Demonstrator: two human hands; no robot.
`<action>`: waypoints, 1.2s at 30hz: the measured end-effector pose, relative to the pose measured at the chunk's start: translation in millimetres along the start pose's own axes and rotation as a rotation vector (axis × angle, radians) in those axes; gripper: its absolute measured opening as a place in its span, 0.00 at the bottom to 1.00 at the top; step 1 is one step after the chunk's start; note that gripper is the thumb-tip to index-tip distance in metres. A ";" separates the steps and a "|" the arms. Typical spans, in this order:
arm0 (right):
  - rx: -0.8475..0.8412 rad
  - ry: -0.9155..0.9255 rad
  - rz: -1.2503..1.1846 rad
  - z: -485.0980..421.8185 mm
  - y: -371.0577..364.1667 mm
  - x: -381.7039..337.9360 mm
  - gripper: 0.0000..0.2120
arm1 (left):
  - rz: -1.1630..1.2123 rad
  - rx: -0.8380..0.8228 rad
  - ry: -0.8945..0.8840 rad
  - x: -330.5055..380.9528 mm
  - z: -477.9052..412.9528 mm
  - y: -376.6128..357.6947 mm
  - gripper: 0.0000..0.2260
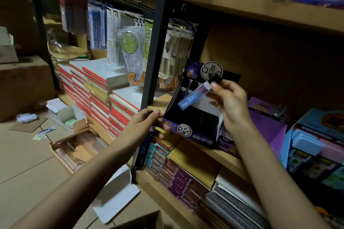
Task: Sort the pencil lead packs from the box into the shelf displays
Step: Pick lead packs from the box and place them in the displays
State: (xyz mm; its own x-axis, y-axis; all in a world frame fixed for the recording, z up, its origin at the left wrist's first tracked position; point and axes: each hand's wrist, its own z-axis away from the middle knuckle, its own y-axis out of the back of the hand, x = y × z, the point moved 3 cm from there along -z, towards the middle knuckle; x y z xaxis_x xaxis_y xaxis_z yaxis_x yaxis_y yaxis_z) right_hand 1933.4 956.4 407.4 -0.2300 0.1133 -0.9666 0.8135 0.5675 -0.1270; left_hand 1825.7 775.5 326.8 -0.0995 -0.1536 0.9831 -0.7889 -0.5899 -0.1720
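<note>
Showing the wooden shelf [229,157] that carries an open purple display box [197,136], header card upright at the back and black slotted tray open towards the person. The left hand [149,122] curls round a dark slim bundle [147,142], probably further packs kept ready, and touches the box's front left corner, apparently to steady it. The right hand [229,102] pinches one pencil lead pack [195,93] by its black-capped end, slantwise just above the tray, likely for lowering into a slot. The pack is a slender clear case, purple shading to blue at its lower end
</note>
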 end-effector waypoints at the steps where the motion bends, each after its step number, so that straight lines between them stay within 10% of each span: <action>1: 0.055 0.058 0.060 -11.0 3.8 -2.9 0.06 | 0.005 0.014 -0.004 0.0 -1.3 2.2 0.12; 13: 0.065 0.337 0.781 -65.5 -0.3 38.9 0.12 | -0.047 0.105 -0.068 -14.4 -16.2 14.6 0.11; 26: 0.061 0.131 0.774 -89.4 -5.2 58.1 0.13 | 0.133 0.159 0.015 -17.0 -22.4 20.0 0.16; 32: -0.196 -0.040 1.285 -61.1 -4.7 42.5 0.15 | 0.181 0.180 -0.015 -8.9 -19.9 5.5 0.10; 36: -0.302 0.091 0.854 3.0 -13.6 30.4 0.05 | 0.250 0.122 -0.017 -2.7 -17.5 -7.4 0.10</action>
State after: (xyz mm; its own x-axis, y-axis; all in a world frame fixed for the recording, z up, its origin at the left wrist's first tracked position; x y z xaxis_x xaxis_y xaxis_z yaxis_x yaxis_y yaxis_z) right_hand 1916.9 949.7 379.0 0.3345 0.6500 -0.6823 0.5549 0.4494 0.7001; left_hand 1821.1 794.1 326.6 -0.2712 -0.3186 0.9083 -0.6625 -0.6228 -0.4163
